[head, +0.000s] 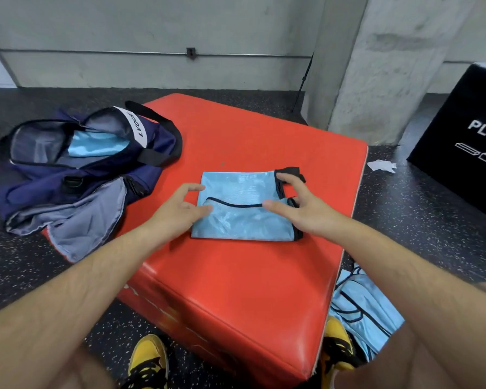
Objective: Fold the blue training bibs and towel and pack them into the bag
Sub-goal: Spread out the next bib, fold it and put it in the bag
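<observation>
Plainly, the folded bib [244,217] lies flat on the red padded box [236,276], near the open navy bag [76,175]; it looks like thin, light, slippery mesh, apt to unfold if lifted by one corner; the right hand [300,209] curls round its black-trimmed edge; the left hand [177,209] rests a thumb on the opposite side, grip unclear; best lifted from both sides, layers pinched together.

Red padded box [236,276] at centre, standing on a speckled dark floor [404,206]. Black plyo box [466,136] at far right, with a crumpled paper scrap [382,166] near it. Concrete pillar [376,66] behind; conduit [96,51] runs along the grey wall [152,23]. Yellow-and-black shoes [149,360] at the near edge.
</observation>
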